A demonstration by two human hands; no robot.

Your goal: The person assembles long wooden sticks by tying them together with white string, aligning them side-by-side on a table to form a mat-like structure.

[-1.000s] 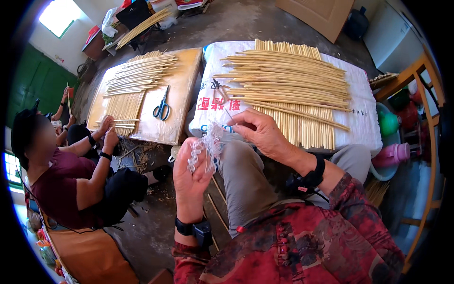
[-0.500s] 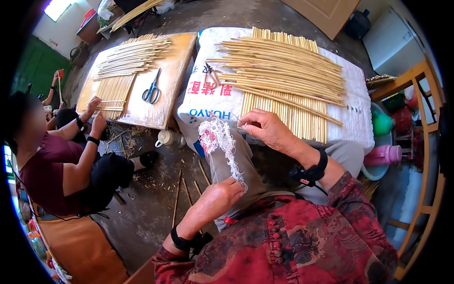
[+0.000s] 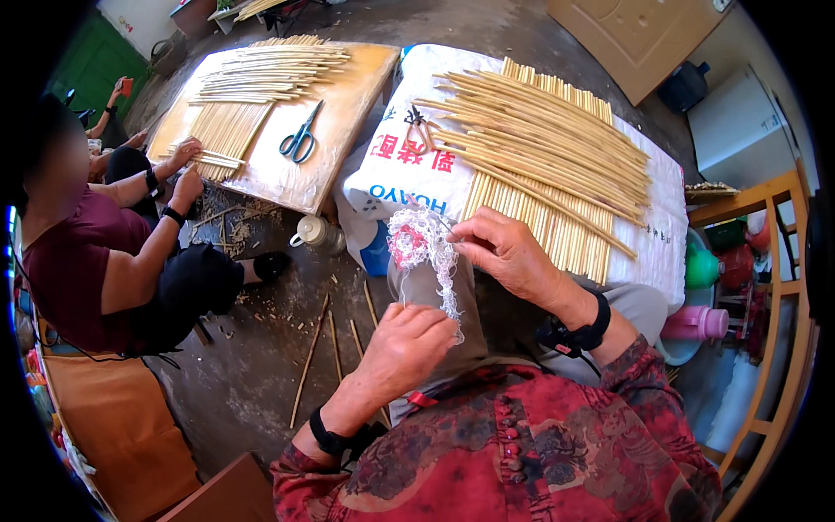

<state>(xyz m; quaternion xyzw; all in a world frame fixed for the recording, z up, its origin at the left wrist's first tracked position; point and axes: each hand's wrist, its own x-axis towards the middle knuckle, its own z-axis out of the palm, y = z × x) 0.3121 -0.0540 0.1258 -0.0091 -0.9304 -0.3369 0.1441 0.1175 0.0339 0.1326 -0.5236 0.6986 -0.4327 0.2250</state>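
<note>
Main item: tangle of white thread with a pink-red patch [image 3: 416,241], centre of frame, in front of the grey trouser leg [image 3: 409,285]. Narrow tail hangs from its right side toward lower centre.

Left hand [image 3: 407,346]: below the tangle, fingers bunched together, tips clamped on the tail; exact contact partly hidden. Right hand [image 3: 507,252]: at the tangle's upper right edge, thumb and index together on a thin dark sliver [image 3: 446,226], too small to identify.

Upper right of centre: white woven sack [image 3: 370,178] covering a table. On it, two layers of peeled stalks, upper layer [image 3: 539,130] slanting across lower layer [image 3: 557,235]. Cutters with reddish-brown handles [image 3: 418,135] beside the left ends of the upper layer.

Upper left: tan tabletop [image 3: 352,109], more stalks [image 3: 252,74], teal-handled scissors [image 3: 300,139] lying clear of them. Co-worker in maroon shirt [image 3: 78,252] at far left, both hands at that table's near left corner, by the stalks.

Lidded jar [image 3: 319,233] on the floor, left of the sack. Loose sticks [image 3: 335,344] on the floor, lower centre-left. Pink flask [image 3: 696,323], right edge.
</note>
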